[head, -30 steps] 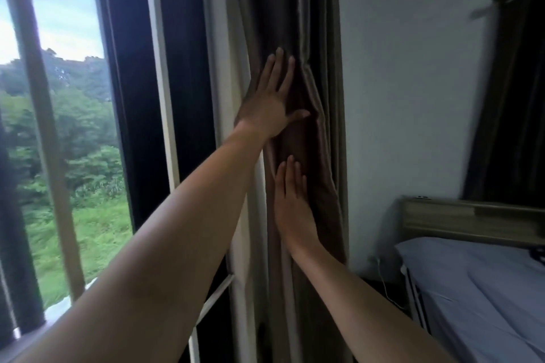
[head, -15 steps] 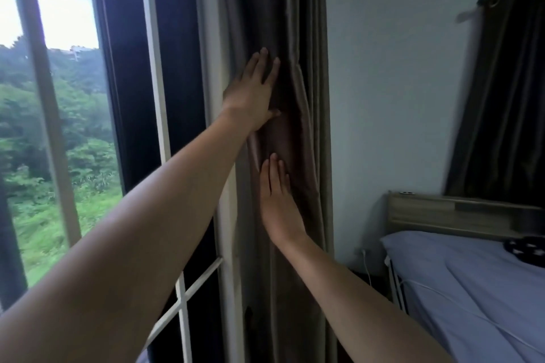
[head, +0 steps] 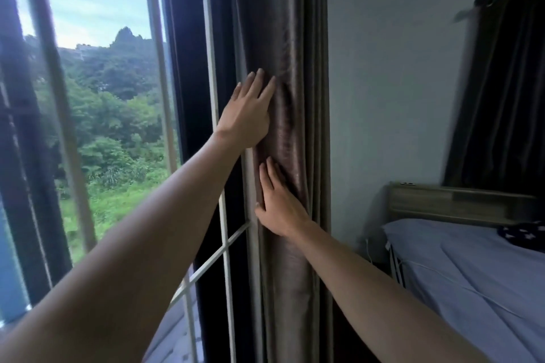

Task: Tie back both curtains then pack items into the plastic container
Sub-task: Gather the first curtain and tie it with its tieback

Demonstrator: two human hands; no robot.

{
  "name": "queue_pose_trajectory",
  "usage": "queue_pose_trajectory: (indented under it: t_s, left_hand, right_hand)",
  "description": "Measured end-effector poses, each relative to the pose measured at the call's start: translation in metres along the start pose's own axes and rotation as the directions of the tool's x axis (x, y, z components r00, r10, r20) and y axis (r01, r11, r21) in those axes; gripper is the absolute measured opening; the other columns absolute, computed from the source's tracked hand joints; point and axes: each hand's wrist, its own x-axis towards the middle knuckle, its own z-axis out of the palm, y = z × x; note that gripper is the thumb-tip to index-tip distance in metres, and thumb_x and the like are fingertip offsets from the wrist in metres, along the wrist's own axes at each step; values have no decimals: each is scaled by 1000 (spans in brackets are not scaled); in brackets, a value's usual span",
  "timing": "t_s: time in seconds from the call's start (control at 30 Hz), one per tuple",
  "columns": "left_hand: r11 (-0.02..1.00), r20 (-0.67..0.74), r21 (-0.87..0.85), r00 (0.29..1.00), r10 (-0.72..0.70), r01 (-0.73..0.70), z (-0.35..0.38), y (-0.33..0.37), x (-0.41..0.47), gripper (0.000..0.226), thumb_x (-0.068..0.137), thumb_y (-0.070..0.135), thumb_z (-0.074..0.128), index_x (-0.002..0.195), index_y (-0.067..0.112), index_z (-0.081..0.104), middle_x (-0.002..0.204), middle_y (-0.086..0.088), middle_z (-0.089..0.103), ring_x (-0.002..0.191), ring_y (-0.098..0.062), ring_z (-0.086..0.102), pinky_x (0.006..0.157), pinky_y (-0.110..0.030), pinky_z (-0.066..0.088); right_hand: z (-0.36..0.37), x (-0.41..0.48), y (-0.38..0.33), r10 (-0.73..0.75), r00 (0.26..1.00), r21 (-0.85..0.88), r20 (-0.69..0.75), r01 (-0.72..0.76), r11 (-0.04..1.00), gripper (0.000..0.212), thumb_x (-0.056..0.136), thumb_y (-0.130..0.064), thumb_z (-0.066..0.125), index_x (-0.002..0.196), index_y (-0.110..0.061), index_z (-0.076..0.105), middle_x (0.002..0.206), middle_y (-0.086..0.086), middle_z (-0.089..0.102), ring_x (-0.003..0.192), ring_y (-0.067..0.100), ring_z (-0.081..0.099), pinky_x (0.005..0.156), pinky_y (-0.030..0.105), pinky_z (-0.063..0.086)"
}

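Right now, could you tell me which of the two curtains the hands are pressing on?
The brown curtain beside the window, under both flat hands; the darker curtain above the bed is untouched.

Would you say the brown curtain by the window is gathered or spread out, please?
Gathered: the brown curtain hangs in a narrow pleated column beside the window, both hands flat on it. No tie-back is visible.

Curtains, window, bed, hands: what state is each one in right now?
brown curtain: bunched into a narrow column beside the window, no tie visible.
dark curtain: hanging gathered at far right, blurred.
left hand: open, flat against the brown curtain.
right hand: open, flat against it, lower down.
window: uncovered; open or shut, cannot tell.
bed: covered with a pale sheet.
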Motion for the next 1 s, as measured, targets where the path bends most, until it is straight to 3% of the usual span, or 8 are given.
queue_pose_trajectory:
  t_s: [0.1, 0.17, 0.27, 0.33, 0.47, 0.6, 1.0]
  left_hand:
    - [998, -28, -44, 999, -47, 45, -24, 6, -29, 63, 96, 11, 42, 153, 12, 14, 161, -12, 7, 149, -26, 3, 122, -39, 7]
    - [997, -45, -50, 998, -53, 51, -41, 10, -49, 62, 96, 13, 41, 153, 11, 17, 161, -11, 9, 149, -26, 5, 122, -39, 8]
    - [994, -67, -80, 995, -80, 74, -67, 12, -75, 59, 97, 14, 41, 152, 10, 19, 161, -10, 12, 149, -26, 8, 121, -38, 9]
    - [984, -66, -136, 990, -123, 113, -83, 16, -89, 56, 99, 16, 37, 152, 9, 20, 161, -11, 12, 149, -27, 8, 121, -39, 9]
    - [970, -94, -205, 983, -156, 134, -107, 28, -114, 53, 102, 21, 32, 152, 8, 19, 160, -12, 12, 149, -26, 9, 122, -38, 10]
    - [955, -113, -256, 977, -184, 150, -125, 41, -132, 54, 103, 26, 31, 153, 9, 17, 161, -8, 11, 149, -22, 6, 122, -36, 9]
    - [964, -172, -250, 975, -139, 93, -119, 65, -121, 52, 103, 22, 27, 152, 5, 17, 161, -12, 11, 149, -24, 2, 122, -38, 7]
  right_hand:
    - [-10, -27, -23, -31, 1000, 64, -3, 31, 997, 80, 95, -28, 52, 155, -12, 2, 162, -1, -14, 149, 15, -4, 120, 32, 17]
    - [-20, -49, -39, -60, 995, 128, -82, 71, 989, 72, 94, -25, 53, 154, -12, 15, 163, 3, 5, 149, 17, 7, 120, 30, 16]
    - [-42, -84, -58, -80, 928, 173, -364, 152, 973, 50, 93, -21, 51, 142, -10, 47, 145, 7, 48, 134, 19, 44, 111, 29, 36]
    - [-61, -102, -63, -94, 847, 138, -523, 193, 971, 40, 94, -20, 48, 130, -8, 59, 126, 6, 62, 116, 17, 58, 98, 32, 49]
    - [-98, -125, -71, -38, 779, 129, -626, 152, 980, 35, 94, -17, 51, 126, -7, 62, 121, 6, 65, 112, 17, 59, 95, 27, 48]
    - [-124, -136, -77, 16, 806, 119, -591, 68, 991, 43, 93, -26, 48, 132, -10, 57, 129, 5, 60, 120, 18, 54, 101, 31, 45]
    - [-151, -125, -48, 105, 863, 77, -494, -76, 994, 40, 96, -24, 50, 132, -9, 56, 132, 6, 59, 122, 23, 53, 102, 33, 41]
